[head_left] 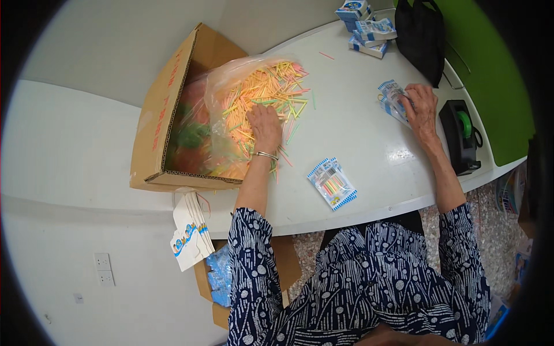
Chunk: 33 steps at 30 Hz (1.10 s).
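Note:
On the left side of the table, my left hand [266, 128] rests on a heap of thin pastel sticks [242, 109], orange, yellow, green and pink. Its fingers curl down onto some of them, and the fingertips are partly hidden. The sticks spill from a clear plastic bag [217, 86] inside a tipped cardboard box [156, 124]. At the right, my right hand [422, 111] grips a small clear packet [393, 99] with blue and white print. Whether that packet contains anything is unclear. Nearer to me lies a similar packet [333, 183] with several coloured sticks inside.
Small blue-and-white boxes [367, 32] are stacked at the far edge beside a black bag [420, 37]. A black tape dispenser [460, 138] with a green roll stands at the right edge. Folded white cartons [192, 230] hang near an open box of blue packaging [219, 277] below the table.

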Each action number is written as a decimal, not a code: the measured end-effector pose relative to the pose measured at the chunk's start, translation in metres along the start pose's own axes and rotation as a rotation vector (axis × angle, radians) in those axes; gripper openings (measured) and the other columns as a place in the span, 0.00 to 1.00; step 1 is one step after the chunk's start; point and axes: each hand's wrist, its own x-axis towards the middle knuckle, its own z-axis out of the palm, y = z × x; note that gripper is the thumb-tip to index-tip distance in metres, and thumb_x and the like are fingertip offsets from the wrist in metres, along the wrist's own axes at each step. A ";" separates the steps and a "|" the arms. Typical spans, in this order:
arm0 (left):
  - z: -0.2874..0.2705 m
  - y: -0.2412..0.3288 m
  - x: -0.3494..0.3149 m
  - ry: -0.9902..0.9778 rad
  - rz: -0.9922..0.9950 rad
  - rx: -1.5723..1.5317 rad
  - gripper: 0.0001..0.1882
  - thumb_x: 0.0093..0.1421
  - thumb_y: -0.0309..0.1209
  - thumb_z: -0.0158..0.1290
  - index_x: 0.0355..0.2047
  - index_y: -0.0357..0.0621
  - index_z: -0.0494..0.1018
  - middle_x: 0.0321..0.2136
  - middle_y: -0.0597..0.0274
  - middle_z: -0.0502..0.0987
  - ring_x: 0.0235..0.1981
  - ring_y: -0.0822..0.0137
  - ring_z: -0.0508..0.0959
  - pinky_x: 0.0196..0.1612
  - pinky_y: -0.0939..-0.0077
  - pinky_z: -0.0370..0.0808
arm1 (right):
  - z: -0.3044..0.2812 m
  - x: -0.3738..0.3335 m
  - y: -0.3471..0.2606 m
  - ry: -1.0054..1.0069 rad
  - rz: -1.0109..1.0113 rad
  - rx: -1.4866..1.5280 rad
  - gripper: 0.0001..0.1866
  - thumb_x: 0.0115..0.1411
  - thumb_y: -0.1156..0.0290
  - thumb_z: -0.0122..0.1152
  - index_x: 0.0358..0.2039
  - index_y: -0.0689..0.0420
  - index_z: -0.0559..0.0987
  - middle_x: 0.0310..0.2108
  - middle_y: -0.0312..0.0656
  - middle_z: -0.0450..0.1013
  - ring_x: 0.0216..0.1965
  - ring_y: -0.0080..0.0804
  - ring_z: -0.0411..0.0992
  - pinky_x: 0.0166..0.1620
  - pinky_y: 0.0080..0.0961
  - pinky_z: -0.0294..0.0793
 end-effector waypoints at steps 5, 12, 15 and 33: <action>-0.011 -0.005 -0.006 0.117 -0.359 -0.534 0.07 0.57 0.25 0.43 0.35 0.35 0.66 0.32 0.47 0.71 0.41 0.52 0.69 0.49 0.56 0.58 | 0.006 0.002 -0.004 0.056 -0.021 0.049 0.08 0.51 0.72 0.62 0.31 0.59 0.75 0.37 0.39 0.71 0.42 0.37 0.66 0.45 0.35 0.61; -0.041 0.038 -0.006 0.263 -0.476 -1.184 0.12 0.65 0.32 0.39 0.39 0.33 0.64 0.33 0.47 0.73 0.36 0.55 0.72 0.42 0.64 0.66 | 0.007 -0.005 -0.001 0.033 -0.022 0.062 0.09 0.52 0.72 0.62 0.33 0.59 0.76 0.38 0.39 0.72 0.42 0.38 0.66 0.44 0.35 0.61; -0.017 0.037 -0.022 0.187 -0.597 -1.439 0.13 0.65 0.33 0.39 0.41 0.33 0.64 0.36 0.49 0.74 0.36 0.58 0.74 0.39 0.66 0.69 | 0.013 -0.003 -0.008 0.011 -0.022 0.068 0.09 0.52 0.72 0.62 0.34 0.59 0.76 0.37 0.39 0.72 0.42 0.38 0.66 0.44 0.35 0.61; -0.014 0.060 -0.019 0.207 -0.689 -1.428 0.12 0.66 0.36 0.43 0.39 0.38 0.64 0.31 0.64 0.69 0.29 0.75 0.62 0.35 0.80 0.64 | -0.004 0.005 -0.043 -0.150 0.088 0.441 0.09 0.56 0.68 0.58 0.27 0.63 0.76 0.29 0.40 0.70 0.33 0.31 0.65 0.39 0.24 0.63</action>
